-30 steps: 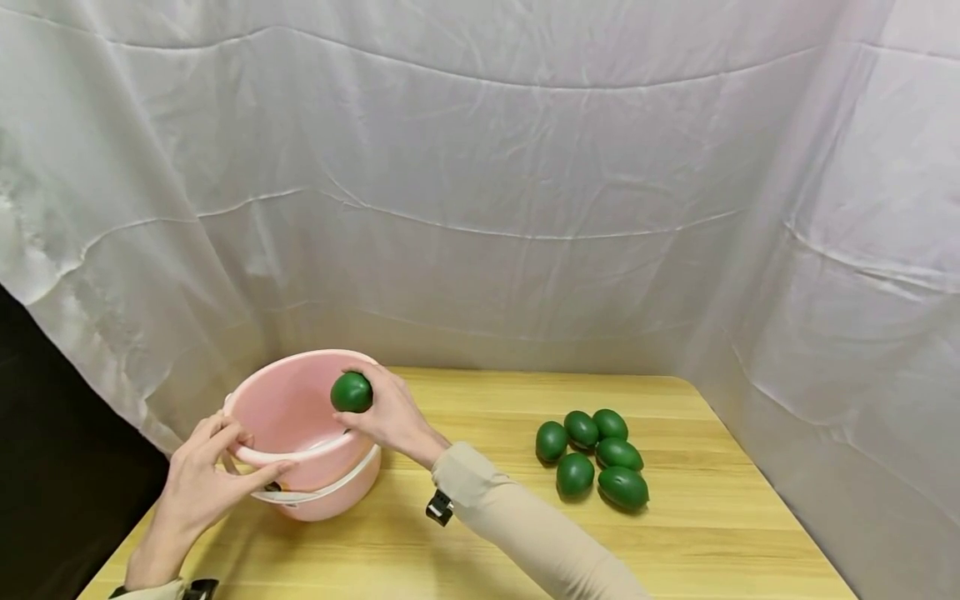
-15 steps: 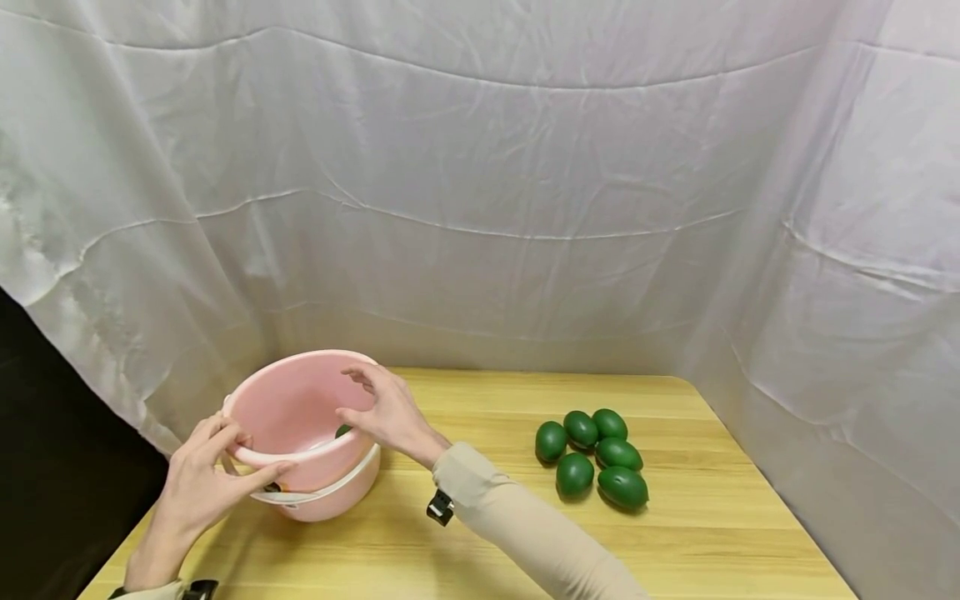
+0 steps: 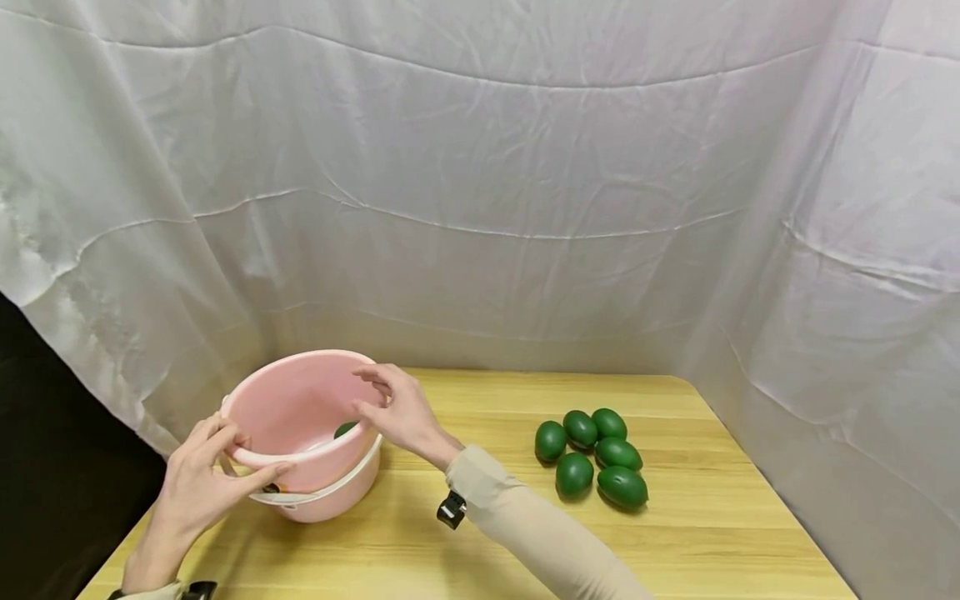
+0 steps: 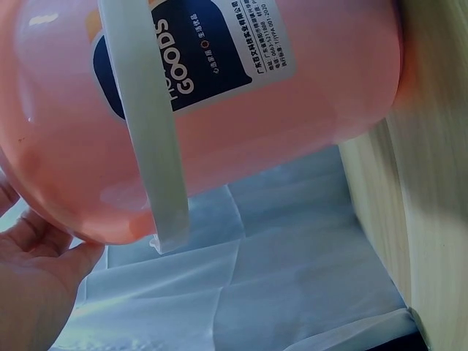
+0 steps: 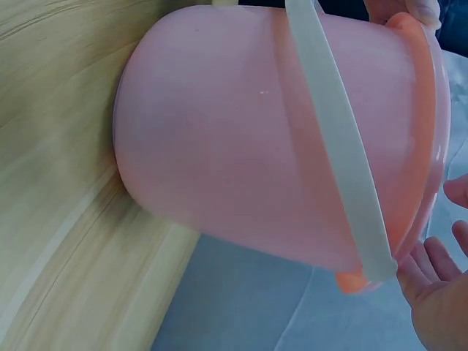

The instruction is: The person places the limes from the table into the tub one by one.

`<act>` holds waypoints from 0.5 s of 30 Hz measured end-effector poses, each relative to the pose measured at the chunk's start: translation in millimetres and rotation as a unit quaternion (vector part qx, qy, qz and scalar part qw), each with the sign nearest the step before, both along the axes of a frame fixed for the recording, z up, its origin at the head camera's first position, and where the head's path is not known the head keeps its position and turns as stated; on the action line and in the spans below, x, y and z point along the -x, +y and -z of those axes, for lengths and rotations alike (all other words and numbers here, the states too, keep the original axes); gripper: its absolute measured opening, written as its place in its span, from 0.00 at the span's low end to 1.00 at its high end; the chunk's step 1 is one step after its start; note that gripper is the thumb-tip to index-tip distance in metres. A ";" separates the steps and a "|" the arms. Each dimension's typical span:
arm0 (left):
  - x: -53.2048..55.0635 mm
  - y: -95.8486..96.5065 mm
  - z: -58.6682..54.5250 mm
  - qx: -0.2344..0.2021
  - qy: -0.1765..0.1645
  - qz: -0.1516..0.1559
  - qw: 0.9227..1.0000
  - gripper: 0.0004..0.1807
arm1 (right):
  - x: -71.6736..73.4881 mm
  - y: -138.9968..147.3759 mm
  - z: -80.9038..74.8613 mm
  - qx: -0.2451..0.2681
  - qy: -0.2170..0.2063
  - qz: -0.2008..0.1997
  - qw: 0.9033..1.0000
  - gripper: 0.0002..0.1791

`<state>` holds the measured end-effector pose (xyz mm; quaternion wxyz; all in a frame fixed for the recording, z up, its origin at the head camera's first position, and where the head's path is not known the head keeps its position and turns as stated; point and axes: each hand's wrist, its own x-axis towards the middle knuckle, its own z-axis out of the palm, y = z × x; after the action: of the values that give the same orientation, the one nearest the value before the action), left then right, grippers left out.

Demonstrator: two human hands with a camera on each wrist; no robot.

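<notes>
A pink bucket [image 3: 300, 392] with a white handle [image 4: 142, 110] stands on the table at the left. My left hand [image 3: 202, 475] grips its near-left rim, thumb outside and fingertips over the edge. At the opposite side, my right hand [image 3: 405, 412] hovers by the right rim with loosely bent fingers and nothing between them; whether it touches the rim I cannot tell. Inside the bucket, part of a dark green oval fruit [image 3: 345, 428] shows behind the rim. Several more such green fruits [image 3: 574, 476], one with a pointed tip, lie grouped on the table to the right.
The wooden table [image 3: 720, 517] ends at a wrinkled grey-white curtain [image 3: 510, 250] behind and to the right. A black area [image 3: 60, 450] borders the table on the left. A printed label [image 4: 205, 58] is on the bucket's side.
The green fruit held in my right hand has been released and now lies in the bucket. That hand has since drawn back slightly to the right. My left hand stays on the rim.
</notes>
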<state>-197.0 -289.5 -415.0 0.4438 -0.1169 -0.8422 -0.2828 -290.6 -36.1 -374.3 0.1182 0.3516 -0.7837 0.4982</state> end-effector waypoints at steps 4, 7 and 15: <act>0.8 0.9 -0.5 0.000 0.006 0.005 1.000 0.30 | 1.5 9.5 0.9 0.008 0.004 0.004 1.000 0.21; 1.9 1.6 -1.0 0.002 0.007 0.011 1.000 0.29 | 2.9 18.5 2.5 0.004 0.016 0.015 1.000 0.20; -1.7 1.0 -0.4 0.001 0.005 0.007 1.000 0.29 | 5.3 48.6 13.5 -0.052 0.083 0.040 0.994 0.18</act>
<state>-195.2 -288.5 -414.5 0.4462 -0.1249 -0.8392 -0.2849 -295.9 12.5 -387.9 0.1841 0.3662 -0.8093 0.4206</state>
